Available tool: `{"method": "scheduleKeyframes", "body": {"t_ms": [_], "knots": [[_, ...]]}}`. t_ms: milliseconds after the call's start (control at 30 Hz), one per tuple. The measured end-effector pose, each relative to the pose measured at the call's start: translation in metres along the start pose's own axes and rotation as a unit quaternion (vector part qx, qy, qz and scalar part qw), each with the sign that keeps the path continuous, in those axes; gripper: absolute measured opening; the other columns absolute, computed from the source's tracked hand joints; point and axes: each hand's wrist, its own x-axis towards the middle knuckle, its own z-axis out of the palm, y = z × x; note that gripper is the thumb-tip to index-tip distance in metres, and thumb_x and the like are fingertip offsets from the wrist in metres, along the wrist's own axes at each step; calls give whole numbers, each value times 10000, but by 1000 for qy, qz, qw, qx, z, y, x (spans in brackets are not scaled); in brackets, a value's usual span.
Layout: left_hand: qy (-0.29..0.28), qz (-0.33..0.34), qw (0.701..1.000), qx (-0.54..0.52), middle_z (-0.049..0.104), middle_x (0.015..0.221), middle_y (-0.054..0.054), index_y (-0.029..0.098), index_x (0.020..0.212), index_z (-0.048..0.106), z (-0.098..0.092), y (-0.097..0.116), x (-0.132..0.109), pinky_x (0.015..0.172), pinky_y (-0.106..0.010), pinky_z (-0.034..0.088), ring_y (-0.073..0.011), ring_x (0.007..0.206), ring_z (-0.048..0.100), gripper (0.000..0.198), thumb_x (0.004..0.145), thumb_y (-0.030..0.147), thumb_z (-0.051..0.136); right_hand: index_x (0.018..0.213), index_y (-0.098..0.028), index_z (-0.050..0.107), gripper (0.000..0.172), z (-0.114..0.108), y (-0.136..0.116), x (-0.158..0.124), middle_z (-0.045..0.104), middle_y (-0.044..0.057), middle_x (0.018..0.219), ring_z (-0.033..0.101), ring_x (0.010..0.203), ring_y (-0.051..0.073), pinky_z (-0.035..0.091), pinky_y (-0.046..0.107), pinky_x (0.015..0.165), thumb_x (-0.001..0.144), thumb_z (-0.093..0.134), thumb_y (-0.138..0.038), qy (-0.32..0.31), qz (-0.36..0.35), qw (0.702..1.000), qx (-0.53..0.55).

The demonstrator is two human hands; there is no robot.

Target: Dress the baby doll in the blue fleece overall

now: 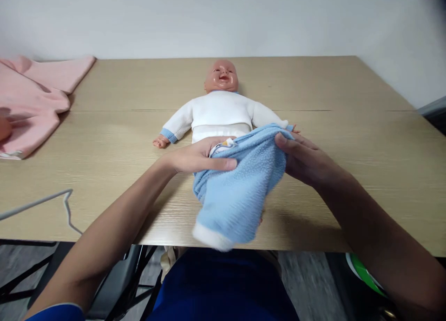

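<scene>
A baby doll (220,108) in a white top with blue cuffs lies on its back in the middle of the wooden table (331,126), head toward the wall. Light blue fleece trousers (237,195) cover its legs, the white-cuffed leg ends hanging past the table's front edge. My left hand (198,157) grips the trousers' waistband at the doll's left hip. My right hand (301,158) grips the waistband on the other side, near the doll's hand. The doll's legs are hidden inside the cloth.
A pink garment (31,98) lies bunched at the table's far left corner. A thin white wire hanger (52,202) rests on the left front of the table. Black chair legs and a green object (362,272) show below the table edge.
</scene>
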Motion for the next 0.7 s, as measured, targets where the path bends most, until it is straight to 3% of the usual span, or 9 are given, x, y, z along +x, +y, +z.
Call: {"method": "scheduleKeyframes", "body": {"t_ms": [67,133,233,300,433,567,633,700], "knots": [[-60,-23,997,-39,769,1026,-43,222,1087,767,-6,-3,-1,813,-310,610,-222,904,708,639,753,721,986,1100,-261,808,393,1,3,1,727,6,951,657,816,163,571,246,705,1020,806,-645,-13,35,999,-18],[-105,-43,991,-73,802,984,-60,209,1042,792,-8,-4,-2,792,-340,641,-247,866,733,715,605,707,1063,1177,-246,806,430,1,3,2,739,14,991,668,840,161,562,236,702,1040,778,-653,-83,51,993,-61],[-118,-40,990,-72,831,937,-81,195,1033,829,-7,-1,0,787,-368,669,-284,859,770,625,604,561,1100,1219,-217,792,473,-1,-2,1,753,16,1019,699,895,180,584,256,763,942,906,-583,-209,41,973,-94],[-105,-27,992,-62,844,940,-83,195,1071,849,-5,0,0,828,-378,682,-301,900,800,556,661,487,1086,1111,-203,788,383,0,-4,-1,734,-2,934,686,844,176,576,257,737,899,958,-474,-239,39,964,-112],[-59,-6,997,-55,866,1107,-99,224,1290,831,-7,-9,-2,1044,-437,675,-345,1130,821,632,771,527,1028,1002,-213,752,263,4,1,-9,698,-11,869,660,799,174,571,270,713,950,914,-413,-210,15,971,-110],[38,-4,999,-28,820,1372,-91,267,1478,753,-10,-19,-5,1260,-453,559,-351,1424,705,723,869,600,953,1210,-255,785,360,7,16,-9,752,30,1072,687,956,208,606,308,829,1028,820,-564,-71,-27,994,-73],[41,-9,999,-25,809,1407,-85,271,1496,747,-9,-19,-5,1299,-451,523,-346,1455,683,706,899,598,931,1250,-257,791,400,7,20,-7,761,38,1099,707,1022,225,620,331,898,1059,765,-608,-48,-6,997,-58],[22,-12,999,-39,827,1352,-91,254,1476,760,-7,-18,-5,1278,-445,543,-340,1398,719,670,918,590,918,1221,-245,800,382,7,19,-4,771,35,1088,729,1062,226,625,331,940,1054,780,-588,-70,13,996,-58]]}}
